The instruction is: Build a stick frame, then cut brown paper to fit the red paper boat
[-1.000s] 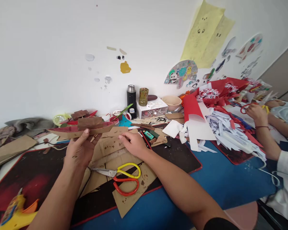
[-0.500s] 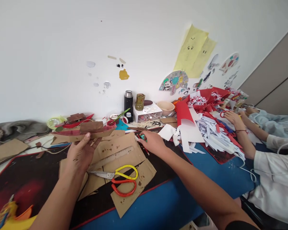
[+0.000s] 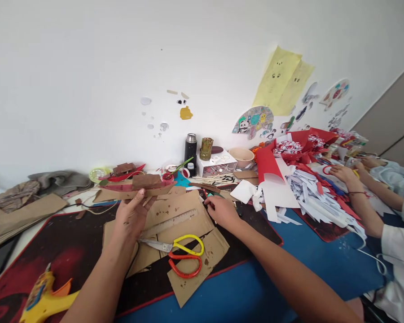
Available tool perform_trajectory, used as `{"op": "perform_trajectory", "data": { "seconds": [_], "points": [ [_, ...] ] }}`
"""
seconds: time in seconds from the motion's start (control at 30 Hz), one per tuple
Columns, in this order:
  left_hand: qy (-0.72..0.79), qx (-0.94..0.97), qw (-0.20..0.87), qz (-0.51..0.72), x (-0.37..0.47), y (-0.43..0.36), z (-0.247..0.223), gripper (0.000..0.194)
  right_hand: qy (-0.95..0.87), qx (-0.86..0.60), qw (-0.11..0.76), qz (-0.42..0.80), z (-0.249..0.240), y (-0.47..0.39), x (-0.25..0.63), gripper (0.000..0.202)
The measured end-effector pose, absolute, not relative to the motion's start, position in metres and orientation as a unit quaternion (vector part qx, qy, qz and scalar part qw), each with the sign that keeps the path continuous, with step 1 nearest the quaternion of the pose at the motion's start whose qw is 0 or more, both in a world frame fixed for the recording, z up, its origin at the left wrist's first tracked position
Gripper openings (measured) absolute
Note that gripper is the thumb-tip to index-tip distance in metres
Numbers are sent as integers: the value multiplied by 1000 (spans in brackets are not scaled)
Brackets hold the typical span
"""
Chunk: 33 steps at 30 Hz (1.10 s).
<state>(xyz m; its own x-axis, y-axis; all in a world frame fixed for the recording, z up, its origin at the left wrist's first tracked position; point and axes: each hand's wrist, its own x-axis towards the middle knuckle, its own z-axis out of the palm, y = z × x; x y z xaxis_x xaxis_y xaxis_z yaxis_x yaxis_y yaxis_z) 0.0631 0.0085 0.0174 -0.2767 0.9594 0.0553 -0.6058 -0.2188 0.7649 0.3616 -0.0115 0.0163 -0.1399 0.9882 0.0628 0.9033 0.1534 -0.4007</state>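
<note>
My left hand [image 3: 130,217] grips a long cardboard boat model [image 3: 147,181] from below, thumb on its near side. The model has a brown block on top and a reddish strip along its length. My right hand [image 3: 223,211] is low over the dark mat, beside the right edge of the cardboard sheet [image 3: 171,206]. Its fingers are curled together; what they hold, if anything, is hidden. Small dark and green items lie just beyond the fingertips. Between my arms, scissors [image 3: 185,253] with a yellow and a red handle lie on cardboard, below a clear ruler [image 3: 171,223].
A yellow glue gun [image 3: 45,298] lies at the lower left. Along the wall stand a black thermos [image 3: 190,154], a white box [image 3: 215,167] and a beige bowl [image 3: 241,158]. White paper strips [image 3: 313,193] are heaped at right, near another person's hands [image 3: 345,175].
The view has turned left, showing more of the glue gun. My right fingers have curled in, and the teal item seen at them before is no longer plain. My left hand keeps the boat model.
</note>
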Motion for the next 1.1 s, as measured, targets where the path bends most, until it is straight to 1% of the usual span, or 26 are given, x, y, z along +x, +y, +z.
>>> {"op": "perform_trajectory", "data": {
  "seconds": [0.07, 0.13, 0.23, 0.27, 0.33, 0.47, 0.7, 0.93, 1.1],
  "points": [
    [318, 270, 538, 732, 63, 9, 17, 54, -735, -635, 190, 140, 15, -12, 367, 30],
    [319, 265, 536, 736, 63, 10, 16, 54, -709, -628, 256, 194, 13, -13, 369, 30],
    [318, 261, 535, 738, 63, 10, 13, 51, -612, -574, 388, 381, 11, -17, 365, 28],
    [317, 261, 536, 738, 63, 10, 13, 51, -577, -547, 416, 442, 11, -18, 362, 28],
    [314, 263, 540, 736, 63, 10, 11, 50, -534, -502, 440, 519, 12, -22, 352, 31],
    [315, 264, 542, 733, 62, 11, 10, 50, -503, -434, 464, 586, 17, -25, 333, 33],
    [312, 266, 549, 728, 63, 11, 9, 45, -480, -352, 506, 624, 24, -15, 312, 40],
    [322, 280, 543, 723, 66, 9, 12, 50, -453, -356, 592, 564, 26, -8, 286, 45],
    [337, 291, 535, 718, 71, 5, 16, 53, -460, -360, 623, 521, 35, -6, 275, 45]
  ]
}}
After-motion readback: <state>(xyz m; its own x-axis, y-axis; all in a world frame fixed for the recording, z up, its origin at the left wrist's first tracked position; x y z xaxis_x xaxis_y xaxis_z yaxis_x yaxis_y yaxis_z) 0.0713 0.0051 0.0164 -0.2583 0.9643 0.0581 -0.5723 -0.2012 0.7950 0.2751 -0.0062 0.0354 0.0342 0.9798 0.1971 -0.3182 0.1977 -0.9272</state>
